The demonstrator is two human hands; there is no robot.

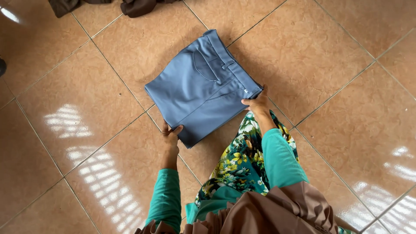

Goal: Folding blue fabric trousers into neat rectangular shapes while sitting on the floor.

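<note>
Head view: folded blue trousers (203, 86) lie between both hands' fingers (177, 130).

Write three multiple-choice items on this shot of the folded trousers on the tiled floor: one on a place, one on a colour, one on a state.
1. Where does the left hand grip the folded trousers?
A. at the near lower corner
B. at the far waistband corner
C. in the middle of the top face

2. What colour are the trousers?
A. brown
B. grey-blue
C. green

3. How do the trousers lie?
A. spread out full length
B. crumpled in a heap
C. folded into a flat square packet on the floor

Answers:
1. A, the fingers curl over the corner nearest the person, while the right hand holds the waistband end.
2. B, the cloth is an even grey-blue; green shows only on the sleeves.
3. C, the edges are straight, with pocket and belt loop on top.
</note>
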